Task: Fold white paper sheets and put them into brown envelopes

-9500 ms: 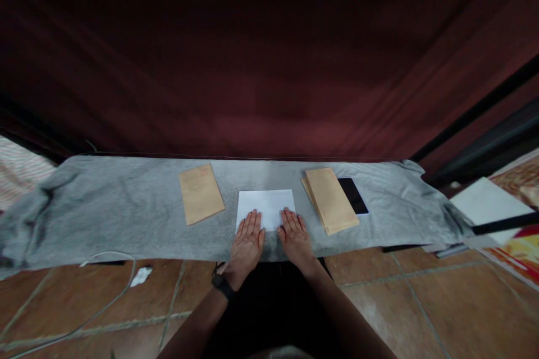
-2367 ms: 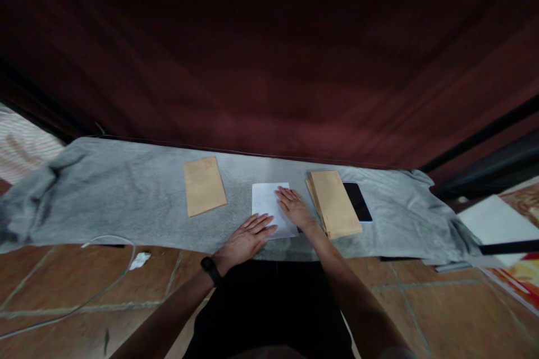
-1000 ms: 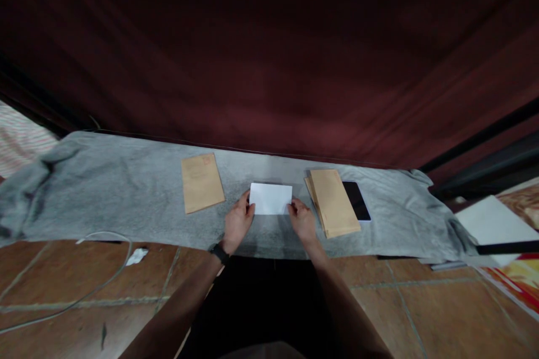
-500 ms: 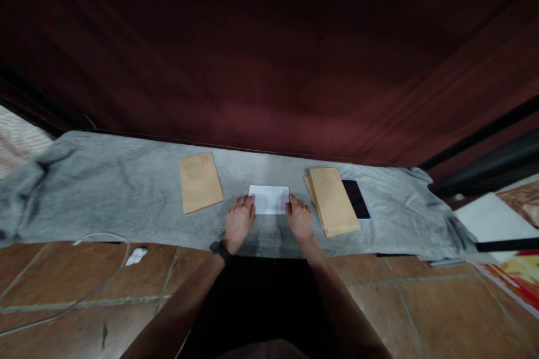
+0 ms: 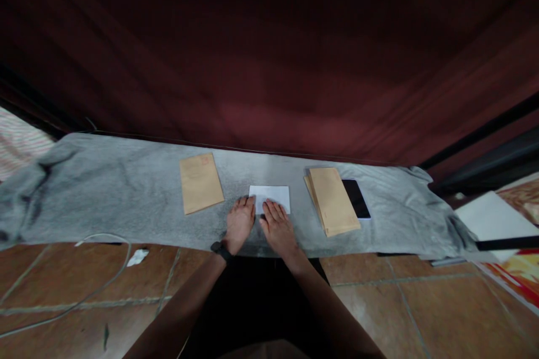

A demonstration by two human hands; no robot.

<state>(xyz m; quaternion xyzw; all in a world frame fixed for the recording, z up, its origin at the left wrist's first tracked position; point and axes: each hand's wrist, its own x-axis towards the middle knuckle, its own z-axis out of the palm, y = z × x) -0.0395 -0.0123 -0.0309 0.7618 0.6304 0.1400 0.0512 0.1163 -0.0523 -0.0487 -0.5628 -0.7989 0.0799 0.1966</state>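
A folded-looking white sheet of paper [image 5: 275, 192] lies flat on the grey cloth in front of me. My left hand [image 5: 241, 219], with a black band on its wrist, rests at the paper's left edge, fingers laid out and touching it. My right hand [image 5: 278, 229] lies palm down over the paper's lower middle, its fingers stretched out flat. On the left sits a brown envelope [image 5: 201, 184] with a faint red mark in its top corner. To the right, a small stack of brown envelopes [image 5: 336, 202] partly covers a dark-screened phone or tablet [image 5: 357, 199].
The grey cloth [image 5: 126, 190] covers a long narrow surface, backed by a dark red curtain [image 5: 269, 67]. A pale cable [image 5: 113, 277] and a crumpled white scrap [image 5: 137, 257] lie on the tiled floor [image 5: 379, 303]. At the far right is a white panel [image 5: 494, 221].
My right hand has moved left from the paper's right edge onto its lower middle. My left hand stays at the left edge, and the paper has hardly moved.
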